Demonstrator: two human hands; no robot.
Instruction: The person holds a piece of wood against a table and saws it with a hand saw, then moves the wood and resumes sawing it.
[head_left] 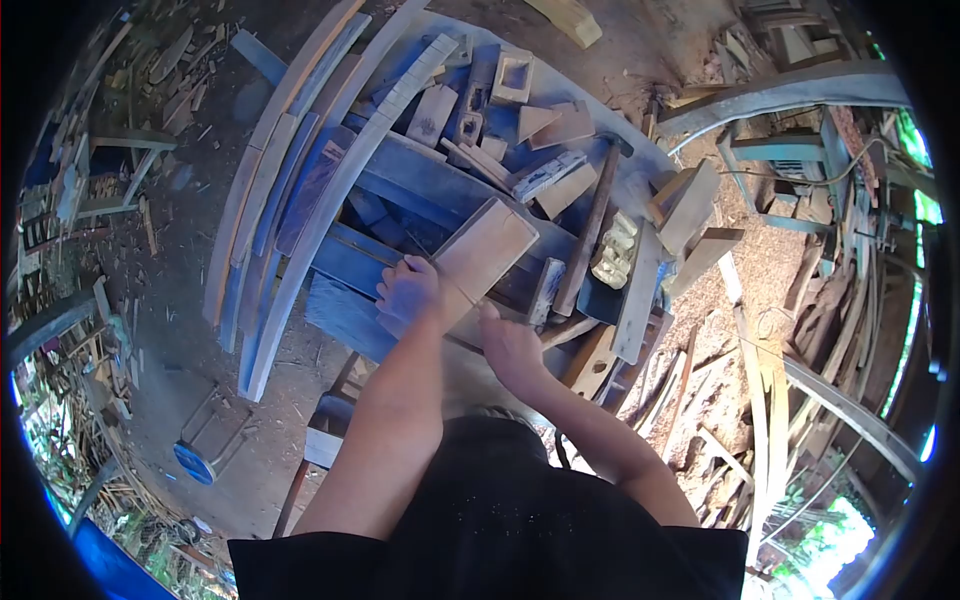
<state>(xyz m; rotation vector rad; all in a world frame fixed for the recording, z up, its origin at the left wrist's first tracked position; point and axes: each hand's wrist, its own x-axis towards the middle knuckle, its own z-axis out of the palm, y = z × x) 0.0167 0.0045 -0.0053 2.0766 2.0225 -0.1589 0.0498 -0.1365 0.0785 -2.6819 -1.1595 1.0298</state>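
A flat, light wooden board [490, 247] lies slanted over the workbench, its near end close to my body. My left hand [408, 293] is at the board's left edge, fingers curled against it, and appears to grip it. At the lower right edge is my right hand [512, 350], its fingers closed in a pinch. A thin dark line crosses the board by those fingertips; whether it is a mark or a slim tool I cannot make out. A long-handled hammer [592, 235] rests to the right of the board.
Several wood offcuts [560, 125] and a hollow wooden block [513, 77] cover the bench's far side. Long planks [335, 180] lie along its left side. A small stool [195, 462] stands on the floor at left. Wood shavings [755, 270] and scrap strips spread at right.
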